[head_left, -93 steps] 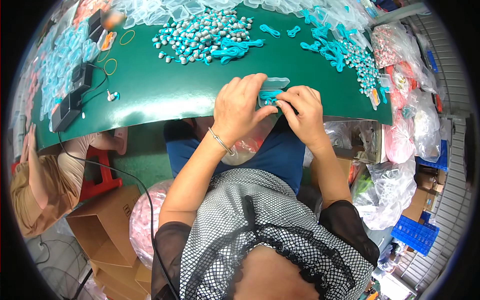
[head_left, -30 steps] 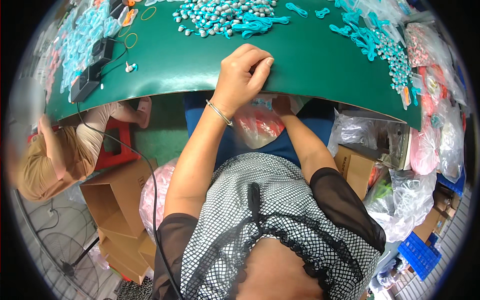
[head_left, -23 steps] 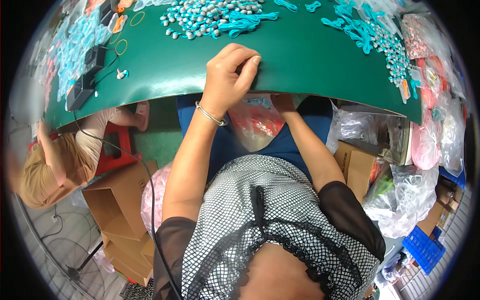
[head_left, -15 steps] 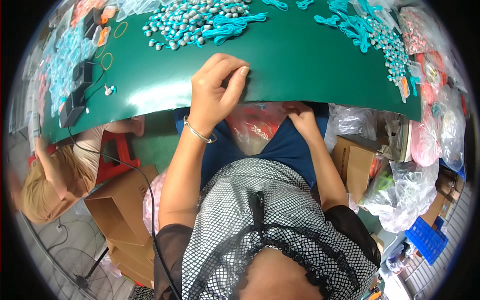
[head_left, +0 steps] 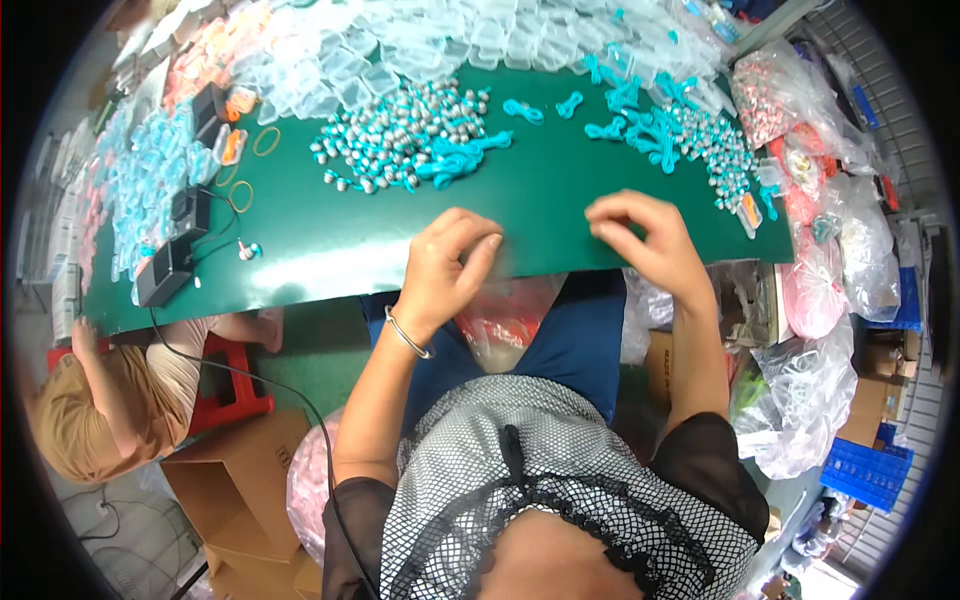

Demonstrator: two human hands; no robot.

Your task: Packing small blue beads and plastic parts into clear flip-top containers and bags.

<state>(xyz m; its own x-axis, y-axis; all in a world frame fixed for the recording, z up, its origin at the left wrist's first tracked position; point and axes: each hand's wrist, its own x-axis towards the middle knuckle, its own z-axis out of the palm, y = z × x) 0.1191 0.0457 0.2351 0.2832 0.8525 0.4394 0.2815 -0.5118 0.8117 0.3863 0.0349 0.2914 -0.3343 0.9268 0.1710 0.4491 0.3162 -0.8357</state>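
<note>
Above the near edge of the green table (head_left: pixel 540 235), my left hand (head_left: pixel 445 265) is closed, its thumb and forefinger tips almost meeting. Whatever may be between them is hidden or too small to make out. To its right, my right hand (head_left: pixel 650 245) is over the same edge with fingers curved and thumb apart, and nothing shows in it. Beyond my left hand lies a heap of small round grey-and-teal pieces (head_left: pixel 385 130), with bundled teal cord (head_left: pixel 460 160) along its right side. More teal cord bundles (head_left: pixel 650 135) and small pieces (head_left: pixel 715 150) lie beyond my right hand.
Clear plastic cases (head_left: pixel 450 40) cover the table's far side. Black boxes (head_left: pixel 165 272) with a cable and rubber bands (head_left: pixel 242 196) lie at the left. Plastic bags (head_left: pixel 815 280) crowd the right edge. A co-worker (head_left: pixel 110 410) sits at the left, near a cardboard box (head_left: pixel 230 480).
My right hand has risen from near my lap to above the table edge. My left hand keeps its curled shape. The view has tilted up, showing more of the table's far side.
</note>
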